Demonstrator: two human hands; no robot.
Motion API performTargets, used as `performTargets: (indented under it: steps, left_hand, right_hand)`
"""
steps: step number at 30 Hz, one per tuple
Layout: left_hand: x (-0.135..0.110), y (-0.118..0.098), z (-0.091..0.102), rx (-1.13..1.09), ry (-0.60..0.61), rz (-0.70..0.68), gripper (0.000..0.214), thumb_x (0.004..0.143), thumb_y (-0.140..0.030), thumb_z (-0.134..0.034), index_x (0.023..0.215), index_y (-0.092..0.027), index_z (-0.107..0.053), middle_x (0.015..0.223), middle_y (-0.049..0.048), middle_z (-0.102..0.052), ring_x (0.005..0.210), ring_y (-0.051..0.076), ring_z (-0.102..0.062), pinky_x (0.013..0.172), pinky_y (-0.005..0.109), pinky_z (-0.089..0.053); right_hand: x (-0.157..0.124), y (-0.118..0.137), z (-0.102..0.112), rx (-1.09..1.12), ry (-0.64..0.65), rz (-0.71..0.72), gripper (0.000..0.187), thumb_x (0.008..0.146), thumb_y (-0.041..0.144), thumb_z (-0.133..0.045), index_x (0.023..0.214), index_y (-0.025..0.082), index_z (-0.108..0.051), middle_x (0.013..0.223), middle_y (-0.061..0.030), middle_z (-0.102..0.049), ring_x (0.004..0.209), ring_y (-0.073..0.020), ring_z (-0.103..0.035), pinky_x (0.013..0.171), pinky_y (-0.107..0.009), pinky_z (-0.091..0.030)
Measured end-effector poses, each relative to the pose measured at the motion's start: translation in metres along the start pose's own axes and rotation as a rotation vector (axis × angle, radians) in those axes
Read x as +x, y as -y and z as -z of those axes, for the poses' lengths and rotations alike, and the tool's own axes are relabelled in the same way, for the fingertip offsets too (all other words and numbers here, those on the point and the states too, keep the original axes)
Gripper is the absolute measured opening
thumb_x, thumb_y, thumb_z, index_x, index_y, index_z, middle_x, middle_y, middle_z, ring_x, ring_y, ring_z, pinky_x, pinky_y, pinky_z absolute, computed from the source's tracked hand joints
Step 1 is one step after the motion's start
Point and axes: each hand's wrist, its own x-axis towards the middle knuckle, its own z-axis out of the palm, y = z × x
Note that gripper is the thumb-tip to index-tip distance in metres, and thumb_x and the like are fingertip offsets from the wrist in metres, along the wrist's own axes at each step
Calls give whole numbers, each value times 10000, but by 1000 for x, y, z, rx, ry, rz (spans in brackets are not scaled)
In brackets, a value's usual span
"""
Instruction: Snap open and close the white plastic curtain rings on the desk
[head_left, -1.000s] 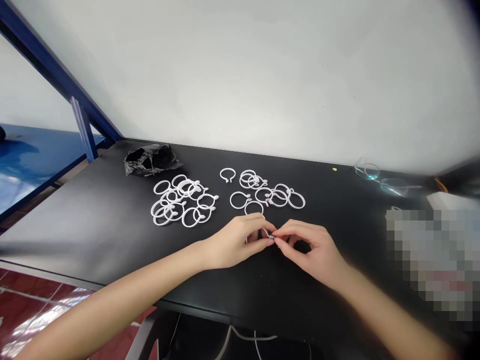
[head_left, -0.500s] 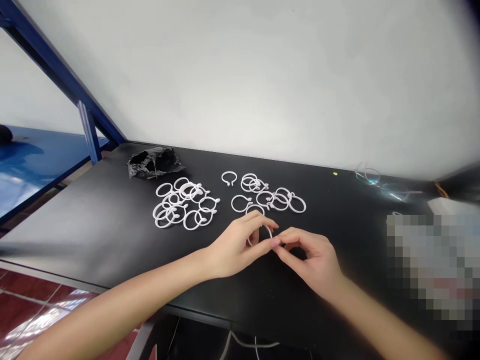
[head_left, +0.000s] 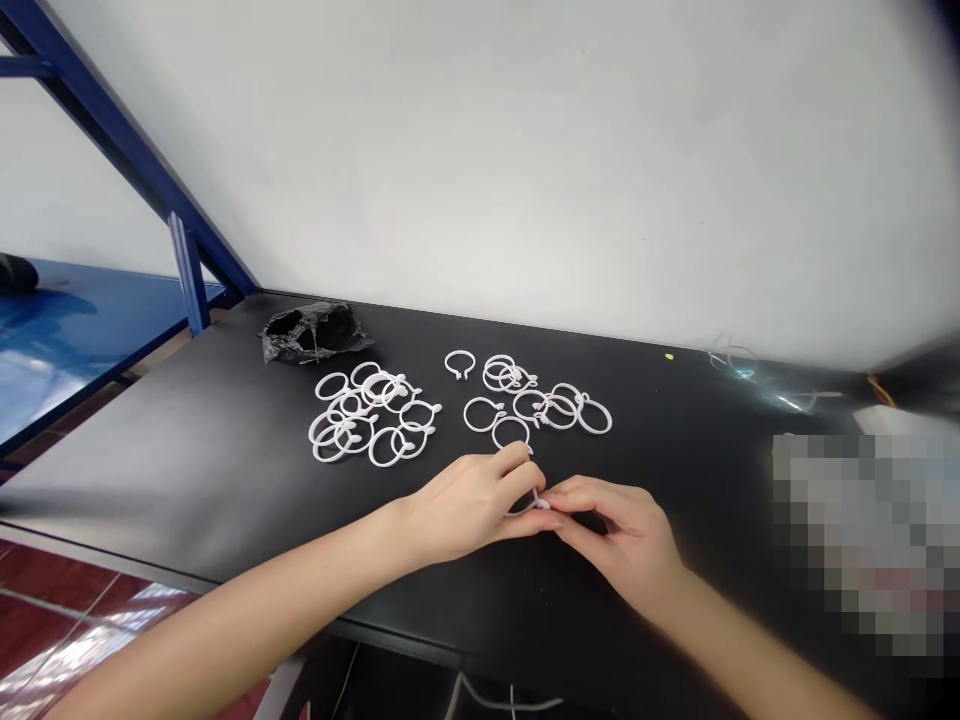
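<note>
My left hand (head_left: 469,508) is closed around a white plastic ring (head_left: 523,511) that looks like a shower curtain ring. Its fingers cover much of the ring. At the ring's right side, my right hand (head_left: 626,520) pinches the clasp end between thumb and fingertips, touching the left fingertips. Just beyond the hands lies another ring (head_left: 511,418), in a loose group of several like it. Farther left is a denser pile of white rings (head_left: 386,465), several of them overlapping.
A crumpled black plastic bag (head_left: 315,340) sits at the table's back left. Clear glasses (head_left: 739,362) lie at the back right, near a small yellow bit (head_left: 669,357). A blurred-out object (head_left: 862,530) occupies the right side of the black table (head_left: 247,450). A pale wall rises behind.
Both hands have dropped slightly toward me with the ring. My left fingers have curled further over it, and the ring is tilted flatter, its clasp end now showing between the hands.
</note>
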Motion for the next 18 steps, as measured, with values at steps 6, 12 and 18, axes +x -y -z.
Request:
performTargets:
  steps: [6, 12, 18]
  left_hand:
    - [-1, 36, 44, 275, -12, 150, 261, 984, -391, -467, 955, -160, -586, 897, 59, -630, 862, 206, -563, 771, 326, -455]
    - [-23, 75, 74, 350, 77, 443, 302, 939, -461, -491, 949, -177, -592, 927, 72, -653, 870, 243, -599, 819, 383, -454]
    - [-29, 75, 83, 253, 74, 501, 320, 892, -500, -552, 861, -185, -597, 937, 58, -629, 886, 242, -595, 826, 374, -457]
  right_hand:
    - [2, -10, 2, -336, 166, -25, 562, 852, 261, -695, 1379, 244, -503, 1322, -90, -620, 1230, -264, -572, 1001, -437, -538]
    - [2, -17, 2, -422, 191, 2, 360, 904, 227, -616, 1263, 247, -591, 1189, -69, -693, 1252, -268, -548, 998, -485, -527]
    - [3, -19, 4, -390, 31, 35, 180, 894, 119, -588, 1014, 232, -661, 941, -48, -702, 869, -201, -667, 761, -361, -582]
